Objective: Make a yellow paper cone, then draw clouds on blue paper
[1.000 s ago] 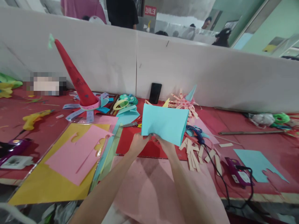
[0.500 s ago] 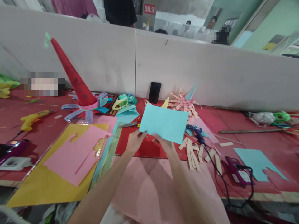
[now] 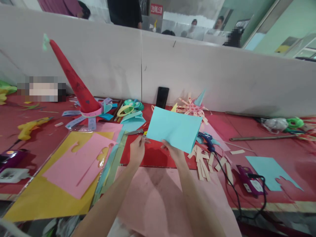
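Note:
A sheet of light blue paper is held up over a red board. My right hand grips its lower edge, thumb in front and the other fingers behind the sheet. My left hand is off the sheet, just left of its lower left corner, fingers a little apart with nothing visible in them. Right beyond its fingertips lie scissors, blades pointing left; their yellow handle is partly hidden by the paper.
Left are pink cut paper on yellow sheets, a red cone hat and a yellow glue gun. Right are wooden strips, a blue glue gun with cord, and a purple power box. A phone leans on the partition.
My left hand has let go of the blue paper's lower left corner and shifted left towards the scissors. My right hand still holds the sheet. The view has shifted slightly.

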{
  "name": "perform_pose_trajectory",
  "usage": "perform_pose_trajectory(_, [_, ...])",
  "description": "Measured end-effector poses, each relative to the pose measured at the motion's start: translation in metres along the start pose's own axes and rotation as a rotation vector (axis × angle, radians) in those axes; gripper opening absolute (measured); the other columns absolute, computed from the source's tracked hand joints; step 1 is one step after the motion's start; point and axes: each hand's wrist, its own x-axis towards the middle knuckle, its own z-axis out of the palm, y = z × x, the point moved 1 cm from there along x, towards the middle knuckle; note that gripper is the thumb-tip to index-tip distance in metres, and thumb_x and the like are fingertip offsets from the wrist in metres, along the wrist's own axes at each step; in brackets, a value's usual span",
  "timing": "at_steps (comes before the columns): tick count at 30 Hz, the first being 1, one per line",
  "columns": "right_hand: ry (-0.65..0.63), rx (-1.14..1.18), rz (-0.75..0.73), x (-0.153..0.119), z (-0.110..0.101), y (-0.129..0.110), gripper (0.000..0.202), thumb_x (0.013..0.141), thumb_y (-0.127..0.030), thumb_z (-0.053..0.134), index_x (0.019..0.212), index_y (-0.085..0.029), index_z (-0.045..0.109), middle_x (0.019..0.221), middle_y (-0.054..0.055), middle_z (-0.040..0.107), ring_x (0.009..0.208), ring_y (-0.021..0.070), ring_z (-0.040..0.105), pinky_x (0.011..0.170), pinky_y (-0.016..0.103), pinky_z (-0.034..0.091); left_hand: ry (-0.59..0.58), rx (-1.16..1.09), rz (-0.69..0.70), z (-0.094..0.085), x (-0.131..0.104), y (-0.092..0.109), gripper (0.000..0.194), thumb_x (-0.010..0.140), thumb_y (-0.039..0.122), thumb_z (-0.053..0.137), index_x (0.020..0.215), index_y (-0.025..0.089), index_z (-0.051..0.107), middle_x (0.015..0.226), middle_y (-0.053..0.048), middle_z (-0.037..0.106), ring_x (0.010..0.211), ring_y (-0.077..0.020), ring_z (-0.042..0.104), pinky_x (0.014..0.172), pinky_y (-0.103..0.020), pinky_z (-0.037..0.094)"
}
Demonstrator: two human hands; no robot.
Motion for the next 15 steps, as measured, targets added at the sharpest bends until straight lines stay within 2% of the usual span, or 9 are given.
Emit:
perform_pose_trajectory(3, [0.032, 0.047, -0.002, 0.000, -0.001, -0.004, 0.029, 0.060, -0.045, 0.064, 0.052, -0.018, 0.061, 0.053, 0.003, 0.063, 0.056, 0.0170, 0.059, 0.059, 0.030, 0.046, -0.127, -0.193, -0.083, 0.007, 0.001, -0.008, 0.037, 0.080, 0.047, 0.038, 0.075, 0.015, 0.058, 0.068, -0.005, 0.066, 0.068, -0.0168, 0.062, 0.069, -0.027, 0.047])
perform_pose_trajectory(6, [-0.069, 0.109, -0.038, -0.003, 0.006, -0.007, 0.026, 0.062, -0.043, 0.064, 0.055, -0.018, 0.062, 0.052, 0.000, 0.062, 0.054, 0.0153, 0.058, 0.056, 0.028, 0.045, -0.281, -0.153, -0.059, 0.018, -0.004, -0.009, 0.041, 0.076, 0.052, 0.043, 0.066, 0.015, 0.057, 0.064, -0.005, 0.064, 0.064, -0.0168, 0.060, 0.068, -0.028, 0.046])
perform_pose_trajectory(9, [-0.160, 0.148, -0.067, -0.008, 0.016, -0.007, 0.022, 0.064, -0.041, 0.064, 0.059, -0.019, 0.062, 0.054, -0.001, 0.063, 0.051, 0.0145, 0.057, 0.051, 0.026, 0.045, -0.299, -0.108, -0.088, 0.028, -0.010, -0.003, 0.043, 0.075, 0.054, 0.044, 0.064, 0.014, 0.057, 0.065, -0.005, 0.063, 0.067, -0.0184, 0.059, 0.066, -0.028, 0.046])
perform_pose_trajectory(13, [-0.166, 0.153, -0.075, -0.012, 0.024, -0.006, 0.019, 0.064, -0.039, 0.064, 0.065, -0.020, 0.063, 0.062, 0.000, 0.066, 0.056, 0.0157, 0.059, 0.053, 0.026, 0.046, -0.218, -0.199, -0.039, 0.034, -0.011, 0.005, 0.036, 0.077, 0.048, 0.044, 0.083, 0.015, 0.056, 0.082, -0.005, 0.064, 0.087, -0.0182, 0.057, 0.080, -0.027, 0.044])
perform_pose_trajectory(15, [-0.187, 0.136, -0.083, -0.013, 0.025, -0.007, 0.022, 0.065, -0.041, 0.062, 0.063, -0.019, 0.063, 0.059, 0.001, 0.065, 0.057, 0.0160, 0.059, 0.055, 0.027, 0.047, -0.187, -0.237, -0.054, 0.035, -0.011, 0.005, 0.036, 0.078, 0.048, 0.043, 0.086, 0.015, 0.055, 0.086, -0.006, 0.063, 0.091, -0.0178, 0.056, 0.082, -0.026, 0.044])
